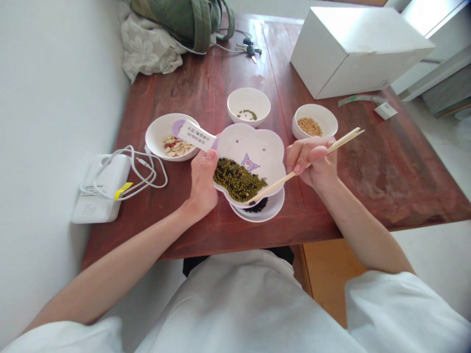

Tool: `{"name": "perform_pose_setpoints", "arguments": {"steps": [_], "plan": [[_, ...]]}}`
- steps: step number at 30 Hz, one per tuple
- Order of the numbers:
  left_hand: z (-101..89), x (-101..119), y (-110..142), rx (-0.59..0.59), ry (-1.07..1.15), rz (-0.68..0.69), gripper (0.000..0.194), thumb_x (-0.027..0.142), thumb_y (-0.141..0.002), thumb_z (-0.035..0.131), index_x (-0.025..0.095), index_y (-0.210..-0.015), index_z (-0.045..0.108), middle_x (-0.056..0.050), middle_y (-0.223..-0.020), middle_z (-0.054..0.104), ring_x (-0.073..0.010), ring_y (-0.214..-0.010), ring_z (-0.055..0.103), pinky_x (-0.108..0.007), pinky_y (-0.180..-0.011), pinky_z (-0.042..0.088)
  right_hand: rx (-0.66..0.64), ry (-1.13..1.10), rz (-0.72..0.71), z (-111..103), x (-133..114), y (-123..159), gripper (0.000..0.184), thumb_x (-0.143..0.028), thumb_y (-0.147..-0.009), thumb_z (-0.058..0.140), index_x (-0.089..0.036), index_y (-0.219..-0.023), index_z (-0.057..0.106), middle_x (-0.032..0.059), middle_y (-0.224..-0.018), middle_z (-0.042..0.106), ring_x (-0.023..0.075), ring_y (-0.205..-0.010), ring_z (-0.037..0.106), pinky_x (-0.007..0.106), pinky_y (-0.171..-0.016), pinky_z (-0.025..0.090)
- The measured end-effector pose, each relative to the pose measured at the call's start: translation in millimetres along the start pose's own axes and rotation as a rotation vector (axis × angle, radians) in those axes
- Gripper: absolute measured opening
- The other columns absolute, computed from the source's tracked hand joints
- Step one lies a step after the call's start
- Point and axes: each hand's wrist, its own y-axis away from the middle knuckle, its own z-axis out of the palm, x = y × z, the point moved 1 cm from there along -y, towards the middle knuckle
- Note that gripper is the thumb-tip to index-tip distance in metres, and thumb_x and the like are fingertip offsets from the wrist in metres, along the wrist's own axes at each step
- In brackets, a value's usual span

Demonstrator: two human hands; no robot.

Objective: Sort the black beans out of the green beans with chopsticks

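Chopsticks [275, 185] gripped in the right hand [312, 159] reach over a white flower-shaped dish [253, 142], their tips down at its near rim, where a dark bean shows; whether they pinch it cannot be told. The left hand [204, 181] is closed on the dish at its purple-ended handle, thumb on top beside a white printed label [198, 136]. Green beans [241, 181], mixed with black ones, gather in the near left part of the dish, next to a small purple cartoon print [250, 163]. The dish is held above a shallow white saucer [274, 213] of black beans [257, 207], which it partly hides.

Three white bowls stand around it on the reddish-brown wooden surface [368, 181]: a left bowl [154, 130] of pale nut pieces [176, 146], lying partly under the labelled handle; a far bowl [248, 98] with a few green beans; and a right bowl [333, 120] of yellowish beans [309, 126]. A white device [103, 206] with looped cable [162, 185] lies by the wall at left; a green bag [176, 22], keys [250, 50] and a white box [362, 54] occupy the far side.
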Motion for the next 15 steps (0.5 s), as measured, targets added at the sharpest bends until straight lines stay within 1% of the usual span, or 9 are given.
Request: {"name": "perform_pose_setpoints", "arguments": {"steps": [2, 4, 6, 8, 11, 13, 15], "plan": [[-0.4, -0.2, -0.6, 0.008, -0.01, 0.022, 0.016, 0.025, -0.099, 0.082, 0.02, -0.085, 0.075, -0.006, -0.104, 0.078, -0.029, -0.135, 0.072, -0.038, -0.111, 0.065, 0.008, 0.01, 0.018, 0.0, 0.0, -0.2, 0.067, -0.072, -0.094, 0.08, -0.021, -0.05, 0.076, 0.0039, -0.044, 0.06, 0.0121, -0.035, 0.048, 0.027, -0.033, 0.029], [-1.2, -1.2, -1.4, 0.008, -0.023, 0.056, 0.023, 0.032, -0.099, 0.083, 0.02, -0.081, 0.073, -0.005, -0.099, 0.077, -0.0282, -0.129, 0.074, -0.036, -0.11, 0.065, 0.015, 0.017, 0.048, -0.2, 0.1, -0.4, 0.069, -0.075, -0.092, 0.08, -0.022, -0.049, 0.075, 0.0034, -0.042, 0.057, 0.0123, -0.035, 0.048, 0.027, -0.034, 0.03], [-2.3, -3.1, -2.6, -0.007, -0.029, 0.088, 0.027, 0.039, -0.099, 0.083, 0.022, -0.08, 0.073, -0.005, -0.097, 0.076, -0.0275, -0.128, 0.074, -0.035, -0.112, 0.064, 0.01, 0.007, 0.06, -0.4, 0.3, -0.4, 0.068, -0.075, -0.092, 0.08, -0.022, -0.049, 0.075, 0.0031, -0.042, 0.057, 0.012, -0.035, 0.048, 0.027, -0.034, 0.029], [-3.8, -5.5, -3.8, -0.027, -0.034, 0.102, 0.029, 0.043, -0.1, 0.082, 0.023, -0.082, 0.073, -0.005, -0.097, 0.075, -0.0268, -0.128, 0.073, -0.035, -0.113, 0.063, 0.002, -0.007, 0.048, -0.8, 0.7, -0.4, 0.067, -0.073, -0.094, 0.08, -0.022, -0.051, 0.076, 0.004, -0.045, 0.061, 0.0112, -0.035, 0.048, 0.027, -0.034, 0.029], [-6.3, -8.1, -5.2, -0.023, -0.057, 0.098, 0.028, 0.045, -0.099, 0.083, 0.023, -0.084, 0.073, -0.004, -0.094, 0.074, -0.0254, -0.12, 0.074, -0.034, -0.108, 0.064, 0.007, 0.009, 0.049, -1.4, 1.6, -0.4, 0.069, -0.075, -0.093, 0.079, -0.021, -0.05, 0.075, 0.0058, -0.049, 0.067, 0.0105, -0.035, 0.047, 0.027, -0.035, 0.029], [-6.9, -8.1, -5.0, -0.009, -0.072, 0.094, 0.028, 0.045, -0.098, 0.084, 0.023, -0.084, 0.073, -0.004, -0.091, 0.074, -0.0246, -0.114, 0.075, -0.033, -0.104, 0.066, 0.013, 0.025, 0.065, -1.5, 2.2, -0.5, 0.071, -0.077, -0.092, 0.079, -0.021, -0.049, 0.074, 0.0062, -0.049, 0.068, 0.0107, -0.035, 0.047, 0.027, -0.034, 0.029], [-6.2, -6.9, -4.0, -0.009, -0.068, 0.09, 0.029, 0.044, -0.098, 0.085, 0.023, -0.082, 0.072, -0.004, -0.091, 0.075, -0.0249, -0.115, 0.075, -0.034, -0.104, 0.066, 0.015, 0.022, 0.071, -1.4, 2.4, -0.7, 0.07, -0.077, -0.091, 0.08, -0.021, -0.049, 0.075, 0.006, -0.049, 0.068, 0.0108, -0.035, 0.048, 0.027, -0.035, 0.029]]}}
